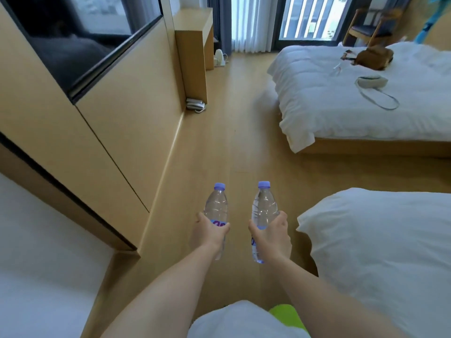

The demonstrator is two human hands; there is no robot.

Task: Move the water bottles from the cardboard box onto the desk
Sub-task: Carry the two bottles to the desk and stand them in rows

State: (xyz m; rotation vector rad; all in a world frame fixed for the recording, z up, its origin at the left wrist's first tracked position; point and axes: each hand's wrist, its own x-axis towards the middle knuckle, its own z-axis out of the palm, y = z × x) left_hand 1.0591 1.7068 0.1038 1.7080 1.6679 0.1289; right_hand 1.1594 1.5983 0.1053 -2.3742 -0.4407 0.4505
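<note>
Soft daylight from far window (pixel 305 18), wide-angle bowed edges, slight blur

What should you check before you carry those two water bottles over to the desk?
1. Left hand grips its bottle round the middle: ok.
2. Right hand grips the other bottle round the middle: ok.
3. Both blue caps on: ok.
4. Wooden floor ahead between the wall and the beds free of things to trip on: ok. A telephone lies at the wall's edge, off the path.
5. Free spot on the desk top: cannot tell, its top is barely in view.
6. Bottles left in the cardboard box: cannot tell, the box is out of view.
</note>
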